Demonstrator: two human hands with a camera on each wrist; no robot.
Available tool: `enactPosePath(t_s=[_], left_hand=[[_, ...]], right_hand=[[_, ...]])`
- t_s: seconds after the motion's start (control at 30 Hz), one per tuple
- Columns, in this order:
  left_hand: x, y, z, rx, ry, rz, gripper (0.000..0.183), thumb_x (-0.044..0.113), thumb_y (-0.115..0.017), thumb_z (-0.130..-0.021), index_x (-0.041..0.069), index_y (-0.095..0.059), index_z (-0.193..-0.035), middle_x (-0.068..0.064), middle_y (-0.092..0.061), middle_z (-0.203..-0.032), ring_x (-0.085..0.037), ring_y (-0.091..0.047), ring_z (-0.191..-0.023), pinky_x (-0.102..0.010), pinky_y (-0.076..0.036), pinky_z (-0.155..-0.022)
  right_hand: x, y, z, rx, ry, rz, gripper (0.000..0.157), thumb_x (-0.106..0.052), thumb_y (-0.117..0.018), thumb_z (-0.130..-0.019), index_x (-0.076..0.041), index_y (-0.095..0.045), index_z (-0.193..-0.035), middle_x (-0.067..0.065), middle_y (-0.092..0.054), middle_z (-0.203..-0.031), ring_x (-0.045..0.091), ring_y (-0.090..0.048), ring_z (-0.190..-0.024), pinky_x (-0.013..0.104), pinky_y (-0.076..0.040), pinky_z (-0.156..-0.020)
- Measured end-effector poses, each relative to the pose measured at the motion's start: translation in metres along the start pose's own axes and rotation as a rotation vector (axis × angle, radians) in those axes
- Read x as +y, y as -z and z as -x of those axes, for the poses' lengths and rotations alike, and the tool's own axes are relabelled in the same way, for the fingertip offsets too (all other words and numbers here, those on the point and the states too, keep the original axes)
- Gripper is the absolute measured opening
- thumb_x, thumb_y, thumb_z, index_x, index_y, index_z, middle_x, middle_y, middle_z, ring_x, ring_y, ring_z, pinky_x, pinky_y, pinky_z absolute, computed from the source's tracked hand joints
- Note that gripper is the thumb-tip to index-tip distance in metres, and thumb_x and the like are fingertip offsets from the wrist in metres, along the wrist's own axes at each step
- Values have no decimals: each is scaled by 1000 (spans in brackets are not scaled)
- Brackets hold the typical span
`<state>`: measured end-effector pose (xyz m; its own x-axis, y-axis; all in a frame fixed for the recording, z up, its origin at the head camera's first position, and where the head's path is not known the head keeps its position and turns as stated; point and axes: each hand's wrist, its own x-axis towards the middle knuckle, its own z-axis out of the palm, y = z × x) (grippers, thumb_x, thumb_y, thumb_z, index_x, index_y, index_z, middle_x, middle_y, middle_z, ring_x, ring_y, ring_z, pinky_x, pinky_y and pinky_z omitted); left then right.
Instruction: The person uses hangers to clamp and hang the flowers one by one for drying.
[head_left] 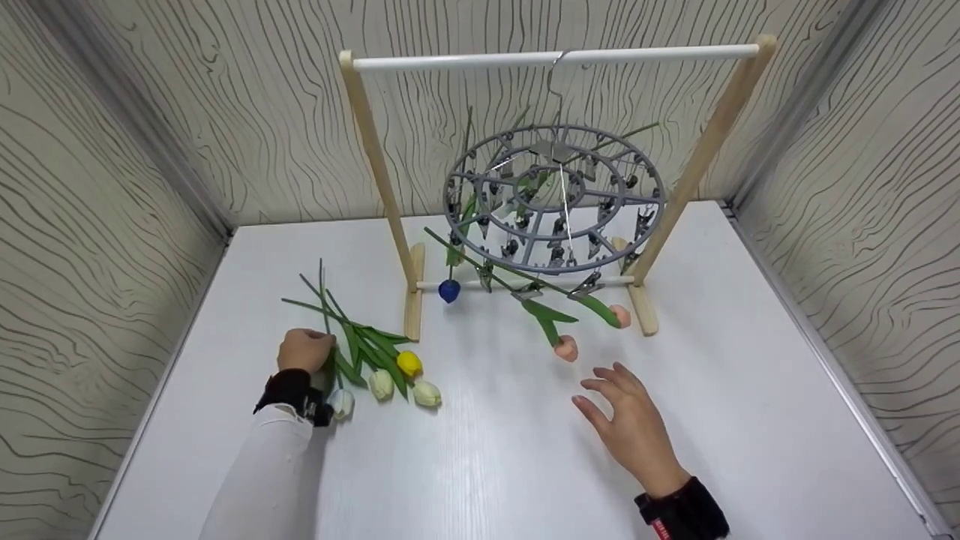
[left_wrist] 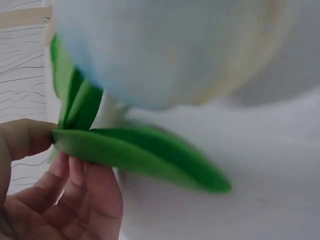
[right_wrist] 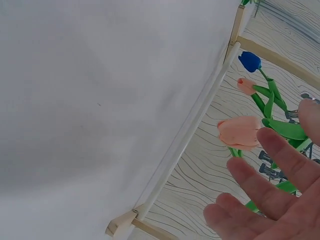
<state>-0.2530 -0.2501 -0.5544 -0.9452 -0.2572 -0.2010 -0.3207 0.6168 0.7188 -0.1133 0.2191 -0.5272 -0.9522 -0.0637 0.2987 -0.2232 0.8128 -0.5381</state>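
My left hand (head_left: 304, 349) pinches the stem and leaf of a pale bluish-white artificial tulip (head_left: 343, 403) at the left of the table. That bloom fills the top of the left wrist view, with a green leaf (left_wrist: 140, 152) at the thumb and fingertips. Beside it lie a yellow tulip (head_left: 409, 364) and two cream tulips (head_left: 381, 385), their stems crossing. My right hand (head_left: 630, 427) is held with fingers spread and loosely bent, holding nothing. Just beyond its fingertips hang two pink tulips (head_left: 566, 348), clipped to a round grey clip hanger (head_left: 551, 151).
The hanger hooks over the white top bar (head_left: 465, 60) of a wooden-legged rack. A blue tulip (head_left: 449, 291) hangs at its left side, and more green stems show behind the ring. Several clips (head_left: 556, 257) dangle around it. Patterned walls (head_left: 285, 120) enclose the white table (head_left: 465, 465).
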Motion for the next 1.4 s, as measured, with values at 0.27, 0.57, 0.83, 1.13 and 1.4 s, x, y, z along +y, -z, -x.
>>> enactPosePath(t_s=[0.27, 0.57, 0.83, 1.13, 1.4], left_hand=[[19, 16, 16, 80, -61, 187, 34, 25, -60, -96, -3, -68, -113, -15, -69, -92, -15, -65, -63, -23, -54, -57], [62, 24, 66, 141, -283, 252, 26, 18, -62, -97, -1, -69, -113, -15, -68, -100, -22, -67, -79, -21, -56, -64], [92, 7, 107, 105, -461, 287, 17, 13, -68, -94, 3, -73, -107, -7, -72, -95, -18, -67, -81, -23, -57, -67], [122, -24, 154, -151, -630, 422, 12, 11, -70, -94, 6, -68, -105, -4, -75, -94, -15, -71, -81, -27, -59, -68], [147, -40, 185, -315, -681, 427, 10, 22, -71, -94, 14, -73, -100, 7, -72, -95, -12, -68, -85, -29, -58, -75]], right_hand=[[-6, 3, -1, 139, 69, -26, 9, -8, -79, -85, -4, -76, -92, 7, -71, -98, 29, -65, -104, 48, -54, -90], [-12, 7, -3, 219, 171, -37, 8, -3, -81, -82, -6, -76, -88, 2, -72, -86, 14, -68, -85, 36, -59, -73], [-20, 11, -5, 238, 232, -66, 8, -2, -80, -82, -7, -76, -87, -1, -72, -84, 11, -68, -83, 31, -58, -70], [-54, 18, -3, 169, 280, -278, 16, -1, -76, -86, -9, -76, -99, -5, -72, -92, 6, -66, -79, 13, -53, -70], [-91, 15, -8, 34, 259, -368, 27, -21, -76, -88, -11, -73, -114, -8, -71, -111, 11, -66, -102, 31, -57, -85]])
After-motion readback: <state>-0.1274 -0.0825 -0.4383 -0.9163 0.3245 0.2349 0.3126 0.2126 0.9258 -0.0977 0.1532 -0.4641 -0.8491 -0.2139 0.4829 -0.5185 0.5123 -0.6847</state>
